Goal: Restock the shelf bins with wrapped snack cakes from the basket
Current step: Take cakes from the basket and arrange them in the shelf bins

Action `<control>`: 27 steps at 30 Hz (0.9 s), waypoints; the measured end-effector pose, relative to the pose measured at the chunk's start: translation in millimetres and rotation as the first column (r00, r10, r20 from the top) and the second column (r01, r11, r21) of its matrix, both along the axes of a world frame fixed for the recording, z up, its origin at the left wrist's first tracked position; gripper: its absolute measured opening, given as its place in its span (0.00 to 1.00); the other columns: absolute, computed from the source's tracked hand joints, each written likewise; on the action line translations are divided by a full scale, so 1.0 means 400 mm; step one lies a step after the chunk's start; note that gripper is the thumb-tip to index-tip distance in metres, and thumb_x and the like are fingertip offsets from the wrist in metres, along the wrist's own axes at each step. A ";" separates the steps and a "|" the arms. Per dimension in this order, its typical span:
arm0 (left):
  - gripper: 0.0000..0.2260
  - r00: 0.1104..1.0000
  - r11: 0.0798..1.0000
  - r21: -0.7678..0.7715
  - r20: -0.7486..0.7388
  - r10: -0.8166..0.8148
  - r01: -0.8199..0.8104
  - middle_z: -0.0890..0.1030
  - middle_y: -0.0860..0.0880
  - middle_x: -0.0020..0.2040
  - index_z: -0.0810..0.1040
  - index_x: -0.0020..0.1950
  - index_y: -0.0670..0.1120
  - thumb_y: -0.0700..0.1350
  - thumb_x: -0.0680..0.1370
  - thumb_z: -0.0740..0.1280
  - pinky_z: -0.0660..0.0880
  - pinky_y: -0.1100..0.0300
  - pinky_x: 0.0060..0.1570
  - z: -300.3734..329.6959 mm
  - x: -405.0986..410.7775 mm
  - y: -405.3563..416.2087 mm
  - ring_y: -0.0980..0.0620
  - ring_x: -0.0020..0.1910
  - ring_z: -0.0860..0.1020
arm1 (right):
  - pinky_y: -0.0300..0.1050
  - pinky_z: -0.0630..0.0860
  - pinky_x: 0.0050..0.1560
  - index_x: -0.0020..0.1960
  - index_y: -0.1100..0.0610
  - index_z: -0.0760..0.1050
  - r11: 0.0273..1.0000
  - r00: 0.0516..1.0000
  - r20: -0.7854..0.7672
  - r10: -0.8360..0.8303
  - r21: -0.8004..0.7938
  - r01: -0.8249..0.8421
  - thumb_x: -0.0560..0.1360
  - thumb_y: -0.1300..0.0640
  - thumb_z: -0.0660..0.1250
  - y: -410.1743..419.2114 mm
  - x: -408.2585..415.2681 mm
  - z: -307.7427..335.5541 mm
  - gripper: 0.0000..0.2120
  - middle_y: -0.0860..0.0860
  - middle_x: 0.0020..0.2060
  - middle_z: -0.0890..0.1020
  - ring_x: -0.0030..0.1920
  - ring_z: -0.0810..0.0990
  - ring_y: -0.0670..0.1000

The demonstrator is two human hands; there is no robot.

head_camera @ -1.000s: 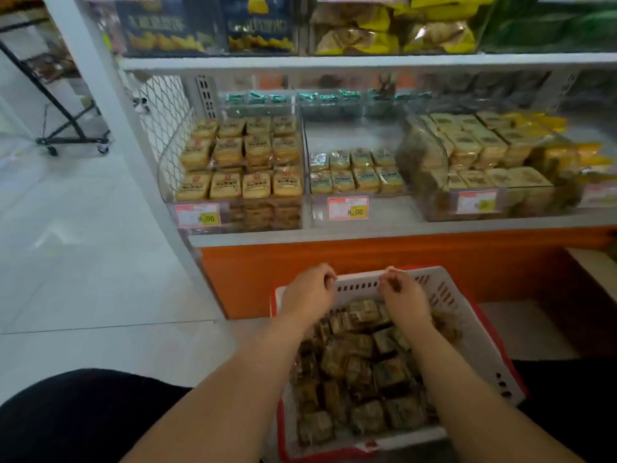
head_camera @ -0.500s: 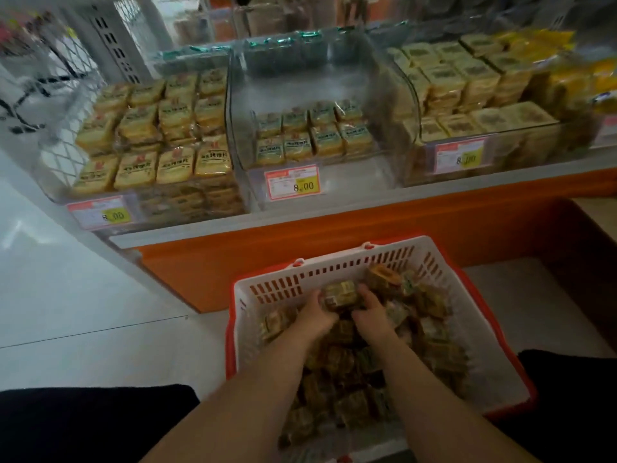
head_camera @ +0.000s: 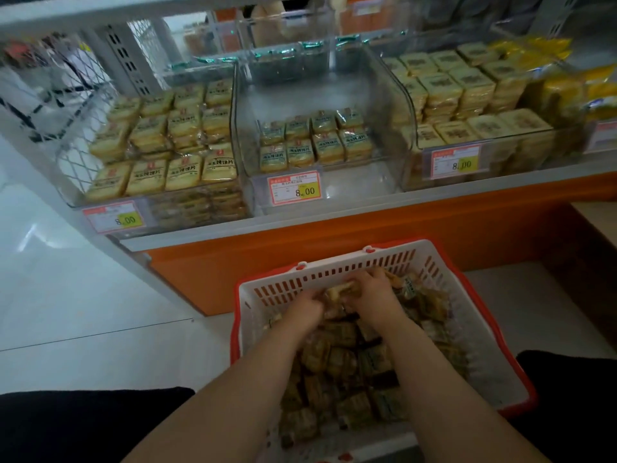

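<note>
Both hands, left hand [head_camera: 305, 307] and right hand [head_camera: 374, 297], close together around some snack cakes [head_camera: 340, 292] inside the basket [head_camera: 334, 262], probably gathering several for the half-empty bin [head_camera: 320, 95] beyond them

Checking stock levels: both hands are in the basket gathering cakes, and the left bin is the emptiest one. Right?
Not quite. The head view shows the middle bin is emptiest. Both the left hand and right hand are in the basket gathering cakes.

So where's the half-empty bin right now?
In the head view, the half-empty bin sits mid-shelf, between two fuller bins, directly above the basket.
</note>
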State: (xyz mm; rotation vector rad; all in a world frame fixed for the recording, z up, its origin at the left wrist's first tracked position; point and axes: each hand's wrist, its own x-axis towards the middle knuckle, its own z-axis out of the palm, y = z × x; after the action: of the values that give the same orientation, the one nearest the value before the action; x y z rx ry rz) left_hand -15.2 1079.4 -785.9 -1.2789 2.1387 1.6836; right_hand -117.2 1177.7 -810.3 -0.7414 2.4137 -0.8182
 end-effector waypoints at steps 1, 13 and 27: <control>0.17 1.000 1.000 -0.011 -0.015 -0.015 0.015 0.79 0.50 0.59 0.75 0.68 0.50 0.39 0.81 0.59 0.73 0.46 0.65 0.028 0.009 -0.004 0.48 0.59 0.77 | 0.51 0.69 0.70 0.62 0.51 0.75 0.998 0.999 0.048 -0.023 -0.051 0.025 0.75 0.59 0.70 0.005 0.002 0.018 0.16 0.48 0.64 0.66 0.64 0.69 0.52; 0.20 0.982 0.985 -0.044 -0.089 -0.167 0.164 0.79 0.49 0.62 0.69 0.71 0.48 0.50 0.81 0.66 0.74 0.51 0.63 0.372 0.131 -0.113 0.52 0.58 0.78 | 0.57 0.78 0.59 0.57 0.57 0.80 0.883 0.729 0.682 0.054 -0.374 0.285 0.78 0.44 0.66 0.024 0.116 0.215 0.17 0.54 0.49 0.86 0.53 0.84 0.56; 0.05 0.958 0.966 -0.109 -0.146 -0.248 0.233 0.85 0.44 0.50 0.77 0.54 0.45 0.43 0.80 0.67 0.81 0.52 0.54 0.499 0.211 -0.202 0.48 0.50 0.84 | 0.47 0.75 0.60 0.54 0.41 0.66 0.916 0.957 -0.119 0.266 -0.278 -0.289 0.65 0.48 0.79 -0.017 0.204 0.498 0.26 0.43 0.67 0.65 0.65 0.70 0.47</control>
State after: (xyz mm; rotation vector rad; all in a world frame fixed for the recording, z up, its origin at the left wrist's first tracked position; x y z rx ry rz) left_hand 69.4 998.6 -586.2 -0.8835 2.3735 1.6522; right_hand -35.6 1171.1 -611.3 -1.2217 2.2044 -1.0544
